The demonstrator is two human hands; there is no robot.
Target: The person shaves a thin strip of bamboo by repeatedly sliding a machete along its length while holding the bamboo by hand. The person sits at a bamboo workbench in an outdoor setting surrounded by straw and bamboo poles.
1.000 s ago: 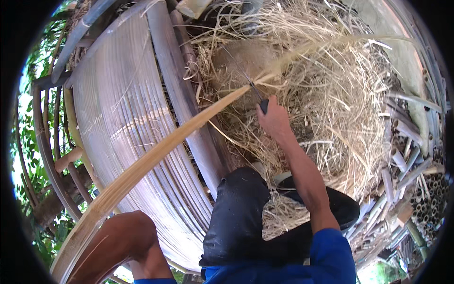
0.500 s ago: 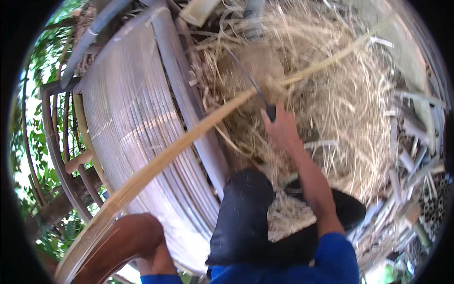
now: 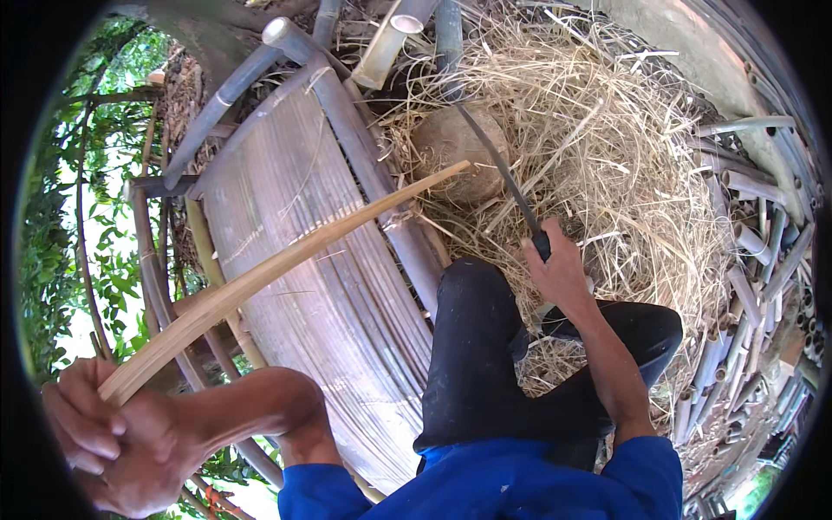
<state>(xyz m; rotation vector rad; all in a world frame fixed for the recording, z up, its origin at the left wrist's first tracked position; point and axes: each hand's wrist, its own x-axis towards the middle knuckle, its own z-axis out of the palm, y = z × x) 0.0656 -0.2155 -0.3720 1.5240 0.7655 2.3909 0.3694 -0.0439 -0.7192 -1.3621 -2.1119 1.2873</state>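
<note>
over pale shavings [image 3: 624, 191], the right hand [image 3: 559, 264] curls closed round a knife [image 3: 505, 172]; far left, the left hand [image 3: 134, 446] clenches a tan strip [image 3: 286, 258]!

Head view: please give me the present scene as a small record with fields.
Left hand: grips the near end of the pale strip
Right hand: holds the long knife, tip away from the body
Strip and knife: visibly apart
Strip's far end: overlaps the round block in view; contact unclear
Beneath strip: slatted bamboo surface
Beside block: straw-like shavings
</note>
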